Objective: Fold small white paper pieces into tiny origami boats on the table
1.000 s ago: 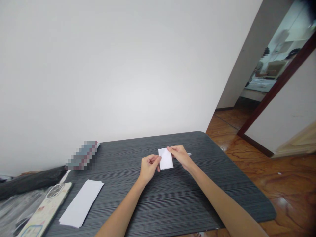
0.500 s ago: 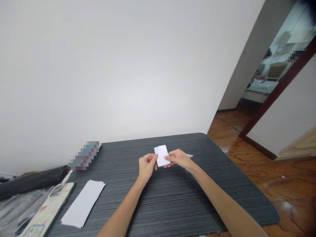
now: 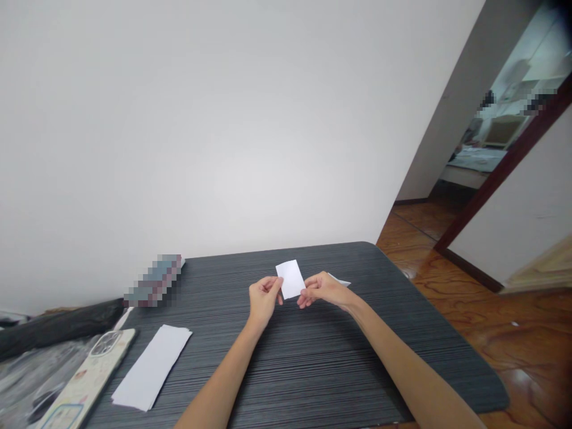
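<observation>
A small white folded piece of paper [image 3: 291, 279] is held up over the dark table, tilted a little. My left hand [image 3: 264, 299] pinches its left edge between thumb and fingers. At its lower right corner, the thumb and fingertips of my right hand [image 3: 323, 289] close on the edge. Another piece of white paper [image 3: 340, 280] lies on the table behind my right hand, which partly hides it. To the left, a stack of white paper sheets [image 3: 152, 368] rests on the table.
The dark wood-grain table [image 3: 277, 381] stands against a white wall [image 3: 223, 131]. At its left are a phone in a patterned case [image 3: 87, 381], a pixelated box-like object [image 3: 154, 281] and a black bundle [image 3: 62, 328]. A doorway opens at the right.
The paper has shifted slightly left and up. My right thumb has slid from the paper's face to its lower right edge. My left hand keeps its pinch.
</observation>
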`<state>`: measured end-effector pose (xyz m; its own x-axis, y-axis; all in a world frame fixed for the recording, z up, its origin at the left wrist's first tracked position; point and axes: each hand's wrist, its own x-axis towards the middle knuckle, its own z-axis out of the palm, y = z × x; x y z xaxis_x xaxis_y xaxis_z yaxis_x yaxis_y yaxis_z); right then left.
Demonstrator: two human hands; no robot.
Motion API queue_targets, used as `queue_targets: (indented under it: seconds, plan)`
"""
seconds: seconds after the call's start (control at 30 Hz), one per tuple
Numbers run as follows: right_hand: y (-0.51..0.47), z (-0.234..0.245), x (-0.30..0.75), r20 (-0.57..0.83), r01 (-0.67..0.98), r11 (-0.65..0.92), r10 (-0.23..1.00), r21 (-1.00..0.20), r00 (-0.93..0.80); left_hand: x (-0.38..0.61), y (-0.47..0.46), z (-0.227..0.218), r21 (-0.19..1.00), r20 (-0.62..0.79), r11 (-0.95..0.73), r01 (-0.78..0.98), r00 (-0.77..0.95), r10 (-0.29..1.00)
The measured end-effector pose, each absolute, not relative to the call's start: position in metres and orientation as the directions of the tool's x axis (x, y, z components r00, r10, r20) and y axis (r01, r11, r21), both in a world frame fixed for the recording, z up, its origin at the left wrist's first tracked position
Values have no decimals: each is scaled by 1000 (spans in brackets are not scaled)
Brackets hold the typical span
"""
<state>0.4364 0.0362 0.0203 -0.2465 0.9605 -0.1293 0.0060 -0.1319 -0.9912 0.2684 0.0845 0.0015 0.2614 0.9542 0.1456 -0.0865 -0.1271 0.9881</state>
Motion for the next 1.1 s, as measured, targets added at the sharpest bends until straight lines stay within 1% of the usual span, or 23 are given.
queue_targets:
  seconds: [0.07,0.13,0.2,0.23,0.33,0.4,0.43,0.5,0.57,0.63,0.77,0.83,0.9,0.97,1.03,1.1]
  plan:
    - [37,20,435,-126,-20,-134,969,-991,-214,269,85,1,991,131,-116,-70,288,949]
    - [39,17,433,-92,-28,-97,985,-995,-144,268,85,-1,993,115,-114,-24,347,931]
    - [42,12,433,-40,43,-37,995,-998,-89,267,87,-2,981,135,-180,79,394,909]
    - [42,9,433,-10,118,-2,997,-993,-72,266,87,-2,959,169,-245,144,404,899]
    - [42,3,433,88,383,112,993,-917,-78,262,87,4,829,328,-468,306,411,850]
    - [40,2,429,132,491,179,983,-852,-129,260,85,12,735,401,-573,363,449,799]
    - [39,2,426,142,522,207,977,-828,-162,259,83,16,682,413,-618,392,491,767]
    - [35,5,420,156,568,249,966,-785,-207,259,78,22,603,387,-688,405,605,696]
    - [32,7,415,175,614,277,959,-739,-222,259,75,25,561,351,-721,407,672,652]
    - [29,9,411,184,648,293,955,-703,-232,258,73,27,543,326,-734,407,704,631]
    - [25,9,408,161,639,329,938,-695,-307,254,75,27,554,276,-754,353,776,567]
    - [25,9,408,168,609,336,934,-719,-316,251,78,28,571,290,-749,335,771,567]
    - [26,10,409,179,570,312,944,-760,-278,249,82,29,611,336,-709,352,696,635]
    - [28,13,412,174,532,270,959,-803,-224,247,87,30,690,359,-626,364,578,733]
    - [29,15,414,162,506,233,970,-831,-180,246,91,29,792,320,-519,322,505,802]
    - [30,16,417,156,493,213,975,-844,-155,246,94,27,867,258,-425,259,496,829]
